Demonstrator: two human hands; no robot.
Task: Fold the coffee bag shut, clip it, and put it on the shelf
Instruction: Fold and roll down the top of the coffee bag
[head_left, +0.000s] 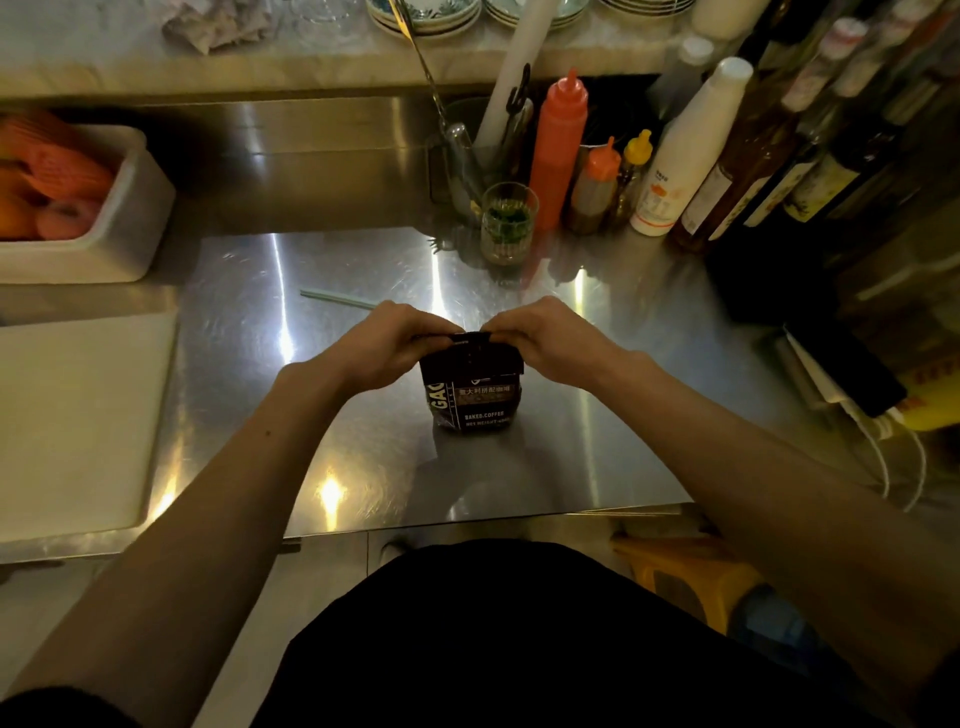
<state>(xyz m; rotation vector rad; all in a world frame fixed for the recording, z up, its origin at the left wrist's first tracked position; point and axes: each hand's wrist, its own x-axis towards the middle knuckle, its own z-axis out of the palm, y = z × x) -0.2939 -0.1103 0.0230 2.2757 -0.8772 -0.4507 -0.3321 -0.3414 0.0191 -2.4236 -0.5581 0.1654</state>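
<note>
- Steel counter (363, 415): bare around the bag; near edge well clear, bottles crowd the far right.
- Coffee bag (470, 400): upright at centre, base steadying the fold.
- Left hand (387, 345), right hand (545, 338): each pinches one end of the bag's folded top, holding the crease flat.
- Pale clip (332, 299): probably the closure, lying far-left of the bag, within reach.

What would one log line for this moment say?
step: folding | bag: upright on counter | left hand, right hand: pinching top | clip: behind, unused
</note>
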